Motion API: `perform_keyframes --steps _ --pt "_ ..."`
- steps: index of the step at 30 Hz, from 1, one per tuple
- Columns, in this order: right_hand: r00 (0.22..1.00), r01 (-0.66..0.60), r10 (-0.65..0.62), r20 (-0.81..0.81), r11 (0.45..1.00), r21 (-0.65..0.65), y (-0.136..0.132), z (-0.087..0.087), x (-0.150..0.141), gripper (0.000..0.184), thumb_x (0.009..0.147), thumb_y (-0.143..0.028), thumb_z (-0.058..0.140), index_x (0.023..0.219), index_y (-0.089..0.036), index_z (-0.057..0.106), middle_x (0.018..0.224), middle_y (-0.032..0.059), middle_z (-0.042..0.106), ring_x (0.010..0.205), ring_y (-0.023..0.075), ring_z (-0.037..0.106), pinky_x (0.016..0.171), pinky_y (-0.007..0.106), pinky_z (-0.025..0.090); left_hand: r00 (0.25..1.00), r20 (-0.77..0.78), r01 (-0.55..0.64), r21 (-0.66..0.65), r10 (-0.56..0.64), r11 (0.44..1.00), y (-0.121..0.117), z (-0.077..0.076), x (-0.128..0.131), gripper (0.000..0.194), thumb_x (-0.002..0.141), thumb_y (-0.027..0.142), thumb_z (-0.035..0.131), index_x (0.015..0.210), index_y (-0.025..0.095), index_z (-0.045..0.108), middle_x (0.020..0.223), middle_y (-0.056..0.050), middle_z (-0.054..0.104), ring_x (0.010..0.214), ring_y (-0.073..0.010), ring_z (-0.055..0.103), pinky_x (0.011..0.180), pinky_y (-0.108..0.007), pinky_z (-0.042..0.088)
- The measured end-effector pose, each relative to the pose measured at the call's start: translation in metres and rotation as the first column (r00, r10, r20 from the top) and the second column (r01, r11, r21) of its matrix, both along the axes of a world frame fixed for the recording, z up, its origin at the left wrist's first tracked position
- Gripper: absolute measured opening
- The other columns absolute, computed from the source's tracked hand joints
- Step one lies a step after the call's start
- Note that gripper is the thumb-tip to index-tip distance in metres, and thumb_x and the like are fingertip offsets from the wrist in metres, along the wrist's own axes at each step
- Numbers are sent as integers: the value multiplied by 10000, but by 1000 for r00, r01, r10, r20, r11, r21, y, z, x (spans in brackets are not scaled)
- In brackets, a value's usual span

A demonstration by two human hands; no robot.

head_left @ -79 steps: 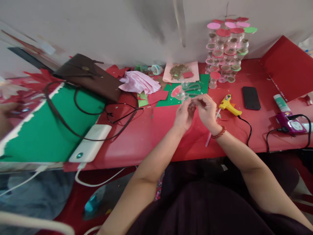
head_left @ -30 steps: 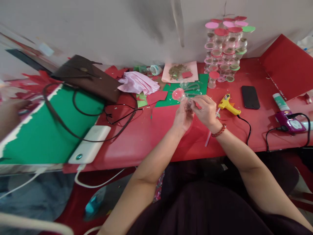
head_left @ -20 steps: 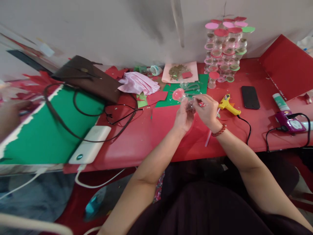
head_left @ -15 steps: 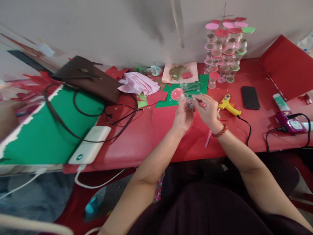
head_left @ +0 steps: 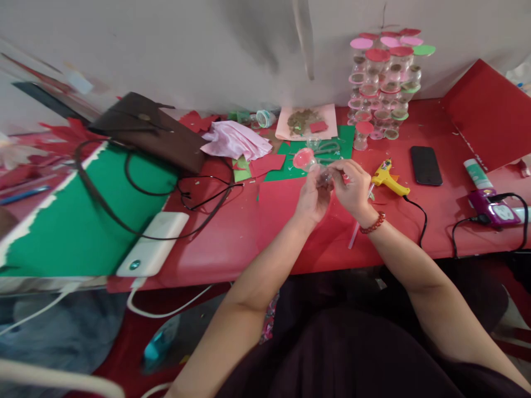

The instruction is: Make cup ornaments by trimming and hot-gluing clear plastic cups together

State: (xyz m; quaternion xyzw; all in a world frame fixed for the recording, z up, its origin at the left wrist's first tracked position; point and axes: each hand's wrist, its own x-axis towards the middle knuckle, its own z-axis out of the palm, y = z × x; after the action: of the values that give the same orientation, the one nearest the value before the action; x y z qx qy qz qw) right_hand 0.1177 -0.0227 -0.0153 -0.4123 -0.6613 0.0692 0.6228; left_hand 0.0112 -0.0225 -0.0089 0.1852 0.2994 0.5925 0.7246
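Observation:
A small clear plastic cup piece with a round red-pink end [head_left: 304, 158] is held above the table. My left hand [head_left: 314, 193] is closed around its clear body, the pink end pointing away to the upper left. Fingertips of my right hand [head_left: 350, 185] are pinched at the nearer, clear end; whether something tiny is between them I cannot make out. Just beyond the hands lie scissors [head_left: 327, 148] on green paper [head_left: 345, 138]. Beneath them is a red sheet [head_left: 280, 199]. A yellow glue gun [head_left: 389, 178] lies right of my right hand, close to a thin clear stick [head_left: 354, 235].
Stacked clear cups with coloured discs [head_left: 381, 83] stand at the back. A phone [head_left: 426, 165], a purple power socket [head_left: 493, 209] and a red folder [head_left: 489, 116] are on the right. Leftward are a brown bag [head_left: 166, 132], pink cloth [head_left: 236, 141], white power bank [head_left: 153, 243] and pink paper with brown bits [head_left: 282, 130].
The pink-ended cup piece has shifted slightly right. My right fingers have drawn in closer to my left hand. At the far left, a person's arm has mostly moved out of view, uncovering a blue pen.

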Motion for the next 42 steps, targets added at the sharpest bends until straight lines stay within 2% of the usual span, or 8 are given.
perform_keyframes --steps 5,9,12,15,20,28,36,42 --pt "994 61 -67 -83 996 -70 0 -1 -4 130 941 -208 558 848 -243 643 848 8 732 813 163 701 746 325 583 1000 28 1 -24 0 1000 -1 4 2 293 948 436 691 777 202 653 759 12 662 709 -97 614 751 -243 483" --pt "977 -8 -27 -210 986 -165 6 -6 0 96 959 -244 549 873 -241 590 815 1 688 771 148 698 713 299 564 999 13 -44 -10 44 999 3 11 -3 345 955 492 662 762 206 648 736 2 660 669 -97 594 695 -231 501" --pt "972 -37 -28 -235 963 -268 12 -9 4 229 1022 -347 515 818 -243 532 731 -20 651 669 123 659 658 270 527 998 -1 -55 -30 55 998 4 16 -8 378 951 539 652 777 203 657 768 -14 682 667 -98 600 665 -230 501" --pt "979 47 -109 -173 943 -329 16 -10 8 364 1030 -427 527 719 -243 494 624 -34 593 599 122 595 635 276 497 999 1 -40 -68 41 997 4 16 -10 418 920 602 671 811 199 672 802 -28 702 687 -103 623 672 -232 518" --pt "983 90 -122 -138 971 -220 16 -8 10 96 958 -294 618 890 -236 652 895 20 730 830 156 689 737 300 543 999 -32 -2 -100 -1 995 7 8 -10 593 865 792 594 886 210 702 848 -49 727 730 -132 666 674 -249 552" --pt "994 89 -99 -51 981 -171 3 -3 5 217 995 -326 573 810 -237 644 773 10 723 730 157 672 716 322 536 998 -36 41 -51 -43 998 9 -2 -11 686 834 866 531 940 225 749 867 -56 747 738 -135 668 691 -263 559" --pt "987 -86 53 -149 970 -228 2 -1 3 75 897 -283 663 948 -229 655 848 0 733 766 138 692 721 294 563 998 -28 60 -45 -61 997 9 -4 -13 677 820 869 549 874 221 738 859 -59 747 802 -146 690 732 -267 545" --pt "990 -60 26 -140 968 -245 2 -4 -1 68 893 -257 658 954 -231 665 817 -13 727 728 131 677 727 299 573 992 -38 116 -25 -117 993 8 -8 -7 643 828 837 587 874 213 732 839 -62 724 798 -154 674 724 -271 515"
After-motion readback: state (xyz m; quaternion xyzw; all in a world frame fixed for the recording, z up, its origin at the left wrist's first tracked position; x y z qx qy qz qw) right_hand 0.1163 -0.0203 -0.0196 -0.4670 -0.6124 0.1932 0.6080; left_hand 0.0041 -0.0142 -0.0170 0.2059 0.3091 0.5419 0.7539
